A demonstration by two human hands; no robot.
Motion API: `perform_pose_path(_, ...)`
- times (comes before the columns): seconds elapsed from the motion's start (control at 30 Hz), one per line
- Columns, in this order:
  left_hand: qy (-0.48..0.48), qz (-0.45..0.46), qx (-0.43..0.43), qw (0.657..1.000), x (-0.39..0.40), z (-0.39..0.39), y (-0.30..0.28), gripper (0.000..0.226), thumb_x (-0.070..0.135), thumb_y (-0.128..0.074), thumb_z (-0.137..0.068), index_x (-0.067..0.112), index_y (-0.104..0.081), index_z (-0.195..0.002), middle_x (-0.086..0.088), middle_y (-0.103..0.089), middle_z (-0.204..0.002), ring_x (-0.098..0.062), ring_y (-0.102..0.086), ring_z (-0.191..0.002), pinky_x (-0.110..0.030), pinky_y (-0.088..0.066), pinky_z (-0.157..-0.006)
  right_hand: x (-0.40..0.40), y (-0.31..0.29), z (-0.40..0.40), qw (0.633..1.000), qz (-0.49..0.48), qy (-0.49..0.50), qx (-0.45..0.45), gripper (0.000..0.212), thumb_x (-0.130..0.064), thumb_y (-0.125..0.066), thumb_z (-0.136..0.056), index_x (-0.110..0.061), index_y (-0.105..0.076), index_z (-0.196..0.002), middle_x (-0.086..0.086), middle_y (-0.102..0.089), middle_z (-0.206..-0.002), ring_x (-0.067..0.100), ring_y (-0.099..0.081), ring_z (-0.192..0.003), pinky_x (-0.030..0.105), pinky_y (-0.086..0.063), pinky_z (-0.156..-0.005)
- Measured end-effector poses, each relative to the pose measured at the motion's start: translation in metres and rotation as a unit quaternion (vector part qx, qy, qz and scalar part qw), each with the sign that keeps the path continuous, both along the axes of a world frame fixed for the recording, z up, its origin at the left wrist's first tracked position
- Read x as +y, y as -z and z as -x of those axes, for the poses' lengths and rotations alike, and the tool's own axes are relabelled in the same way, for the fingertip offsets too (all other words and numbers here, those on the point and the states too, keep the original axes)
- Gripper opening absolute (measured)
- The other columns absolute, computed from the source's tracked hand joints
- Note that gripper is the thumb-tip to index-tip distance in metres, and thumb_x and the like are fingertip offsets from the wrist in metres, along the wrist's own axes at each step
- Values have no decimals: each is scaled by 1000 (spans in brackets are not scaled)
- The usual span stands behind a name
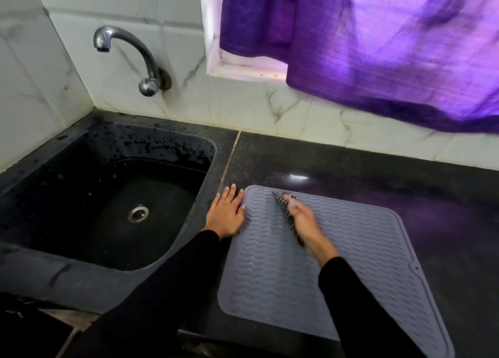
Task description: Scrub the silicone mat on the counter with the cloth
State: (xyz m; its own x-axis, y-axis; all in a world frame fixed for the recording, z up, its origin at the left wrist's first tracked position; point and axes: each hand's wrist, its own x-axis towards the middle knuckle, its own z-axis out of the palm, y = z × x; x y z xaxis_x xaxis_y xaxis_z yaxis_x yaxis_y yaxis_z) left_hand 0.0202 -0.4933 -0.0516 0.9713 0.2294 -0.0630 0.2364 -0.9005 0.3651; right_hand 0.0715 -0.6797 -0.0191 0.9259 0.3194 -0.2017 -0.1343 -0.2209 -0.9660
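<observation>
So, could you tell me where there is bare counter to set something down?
Bare dark counter runs between the grey ribbed silicone mat and the tiled wall. The strip beside the black sink is taken by the left hand.

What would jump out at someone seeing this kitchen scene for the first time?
A bright purple curtain hangs over the window, top right. Below it, a grey wavy-ribbed silicone mat lies on the dark counter, where the right hand rubs a dark cloth. The left hand presses flat at the mat's edge.

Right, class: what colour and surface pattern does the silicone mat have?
Grey, with raised wavy ridges across it; the head view shows the silicone mat best.
</observation>
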Motion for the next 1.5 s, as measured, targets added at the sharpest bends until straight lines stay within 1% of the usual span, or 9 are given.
perform_pose_path(0.1, 9, 96, 18, 995, 5, 1, -14, 46, 25, -26, -101, 14, -23, -146, -9, -5, -157, -21, -1, -145, -36, 4, -115, -1, -11, -9, 981, -120, 108, 112, 41, -24, -35, -100, 0, -52, -127, 13, -56, -130, 15, -59, -102, 23, -48, -86)
perform_pose_path(0.3, 48, 6, -49, 998, -5, 52, 6, 75, 49, 3, -83, 15, -17, -147, -6, -9, -156, -18, -4, -145, -29, 6, -114, 27, -3, 47, 971, 177, -16, -160, 48, -31, -32, -100, -12, -29, -144, 5, -21, -155, 18, -17, -144, 31, -10, -117)
perform_pose_path(0.4, 45, -48, -72, 995, -8, 59, 14, 78, 46, 10, -80, 16, -15, -147, -3, -11, -156, -15, -5, -145, -27, 8, -113, 45, 24, 76, 855, 410, -94, -302, 65, -45, -4, -93, -13, -9, -149, 7, -1, -157, 20, 3, -146, 32, 9, -114)
perform_pose_path(0.7, 35, -40, -91, 994, -11, 58, 13, 73, 43, 5, -84, 16, -19, -147, -4, -15, -156, -15, -7, -145, -28, 7, -114, 57, 21, 66, 831, 495, -103, -233, 64, -42, -20, -98, -16, 11, -147, 6, 18, -156, 19, 17, -143, 35, 12, -115)
perform_pose_path(0.97, 57, 45, -75, 995, 2, 56, 7, 69, 43, -5, -85, 17, -26, -145, -3, -15, -156, -15, -7, -144, -23, 7, -113, 46, -1, 48, 995, 72, 22, -63, 38, -21, -35, -101, -11, -46, -135, 2, -40, -145, 12, -30, -137, 26, -17, -114)
perform_pose_path(1.07, 84, 65, -55, 993, 5, 63, 2, 49, 24, -28, -98, 15, -22, -146, -5, -10, -156, -16, -5, -145, -26, 5, -115, 39, -10, 46, 989, -69, 120, 45, 41, -33, -43, -93, -9, -59, -121, 6, -59, -126, 19, -53, -117, 37, -33, -111)
perform_pose_path(1.23, 96, -17, -65, 993, -7, 101, 6, 75, 42, 6, -80, 15, -11, -148, -2, -5, -157, -13, 0, -145, -25, 10, -114, 44, -11, 88, 977, 170, 47, -117, 48, -33, -29, -101, -12, -34, -143, 2, -32, -150, 18, -26, -141, 33, -19, -116)
perform_pose_path(1.37, 58, -34, -57, 996, -12, 106, 11, 84, 47, 14, -73, 17, -10, -148, 0, -4, -157, -11, 1, -144, -27, 8, -114, 54, 22, 132, 868, 404, -69, -281, 77, -48, 3, -83, -11, -16, -148, 9, -10, -157, 20, -4, -146, 32, 4, -116)
perform_pose_path(1.5, 32, -45, -56, 997, -19, 112, 12, 84, 48, 15, -74, 18, -11, -148, 1, -5, -157, -10, 1, -144, -28, 8, -115, 55, 24, 127, 838, 456, -83, -287, 65, -44, -11, -93, -12, -1, -149, 10, 4, -158, 21, 7, -145, 36, 7, -117)
